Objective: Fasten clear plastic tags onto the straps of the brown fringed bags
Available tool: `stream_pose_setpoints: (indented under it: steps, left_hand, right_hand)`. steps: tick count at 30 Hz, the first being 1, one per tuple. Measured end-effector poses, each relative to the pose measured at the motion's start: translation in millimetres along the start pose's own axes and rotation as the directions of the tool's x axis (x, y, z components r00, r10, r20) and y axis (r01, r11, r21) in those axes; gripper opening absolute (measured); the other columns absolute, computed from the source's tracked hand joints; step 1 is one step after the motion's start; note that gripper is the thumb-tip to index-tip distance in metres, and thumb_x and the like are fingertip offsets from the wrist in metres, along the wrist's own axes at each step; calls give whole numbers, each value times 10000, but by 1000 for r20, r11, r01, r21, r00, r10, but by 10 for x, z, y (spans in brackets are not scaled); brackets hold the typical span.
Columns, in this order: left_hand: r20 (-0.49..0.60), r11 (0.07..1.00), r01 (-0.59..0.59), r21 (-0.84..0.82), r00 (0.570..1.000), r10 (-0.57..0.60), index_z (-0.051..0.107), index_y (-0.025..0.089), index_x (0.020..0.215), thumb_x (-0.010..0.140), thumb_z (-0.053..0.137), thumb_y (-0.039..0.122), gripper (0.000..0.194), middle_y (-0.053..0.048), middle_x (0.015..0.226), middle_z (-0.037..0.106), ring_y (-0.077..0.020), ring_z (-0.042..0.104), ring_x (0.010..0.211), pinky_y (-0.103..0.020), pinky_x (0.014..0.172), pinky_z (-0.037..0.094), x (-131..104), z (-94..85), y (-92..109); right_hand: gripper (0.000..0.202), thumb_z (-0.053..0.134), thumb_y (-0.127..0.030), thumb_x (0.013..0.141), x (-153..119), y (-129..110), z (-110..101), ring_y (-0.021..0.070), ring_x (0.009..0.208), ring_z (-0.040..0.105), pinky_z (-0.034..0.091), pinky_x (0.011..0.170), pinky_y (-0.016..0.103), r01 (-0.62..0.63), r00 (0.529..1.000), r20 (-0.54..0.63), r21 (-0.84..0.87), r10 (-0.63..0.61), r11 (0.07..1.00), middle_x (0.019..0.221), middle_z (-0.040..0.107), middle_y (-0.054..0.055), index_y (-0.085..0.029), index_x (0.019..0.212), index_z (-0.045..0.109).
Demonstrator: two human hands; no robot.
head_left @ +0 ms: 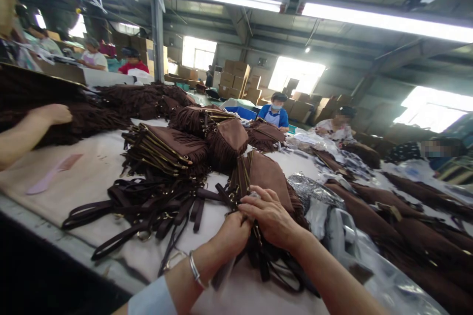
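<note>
My left hand (233,230) is closed in a pinch at the near corner of a stack of brown fringed pouches (269,175). A dark strap (223,274), blurred, hangs below its fingers. From the right, my right hand (272,215) bends its fingers over the same corner, by the brass zipper ends, and touches the left fingertips. What lies between the fingertips is mostly hidden. More straps dangle under the right hand. Left of my hands lies a loose heap of dark brown wrist straps (148,206) with metal clasps.
More pouch stacks (172,145) stand behind the straps. A pink comb (55,173) lies at left, near another person's hand (55,114). Clear plastic bags (343,236) and larger brown pieces (406,226) cover the right side. Co-workers sit across the table, including one in blue (275,112).
</note>
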State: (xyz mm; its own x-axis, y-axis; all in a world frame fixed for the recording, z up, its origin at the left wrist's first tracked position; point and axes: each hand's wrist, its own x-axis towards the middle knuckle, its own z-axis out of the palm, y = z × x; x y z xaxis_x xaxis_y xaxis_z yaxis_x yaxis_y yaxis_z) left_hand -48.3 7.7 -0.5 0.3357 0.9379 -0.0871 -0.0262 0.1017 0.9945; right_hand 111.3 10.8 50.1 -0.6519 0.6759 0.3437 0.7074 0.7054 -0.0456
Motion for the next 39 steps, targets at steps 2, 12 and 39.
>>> stream_pose_setpoints:
  steps: [2, 12, 39]
  left_hand:
    - [27, 999, 42, 12, 999, -42, 594, 174, 914, 802, 583, 345, 205, 27, 595, 531, -121, 461, 510, -239, 488, 360, -20, 29, 17]
    - [182, 957, 272, -106, 951, -250, 439, 219, 847, 737, 658, 420, 317, 109, 537, 339, -47, 263, 406, -183, 392, 159, -130, 23, 75]
    - [62, 997, 81, -7, 995, -81, 450, 218, 810, 815, 447, 667, 448, 71, 568, 410, -82, 331, 430, -225, 436, 269, -128, 62, -140]
  right_hand:
    - [482, 531, -128, 840, 16, 3, 30, 281, 1389, 293, 145, 1118, 457, 41, 995, 87, -31, -38, 999, 1237, 649, 46, -280, 1298, 553]
    - [168, 545, -165, 892, 46, 447, 255, 238, 1291, 407, 53, 1134, 441, 167, 984, 77, -138, -158, 976, 916, 708, 7, -257, 979, 654]
    - [92, 584, -207, 858, 48, 22, 17, 183, 896, 531, 339, 877, 342, 54, 996, 75, -60, -49, 997, 824, 664, 24, -200, 771, 613]
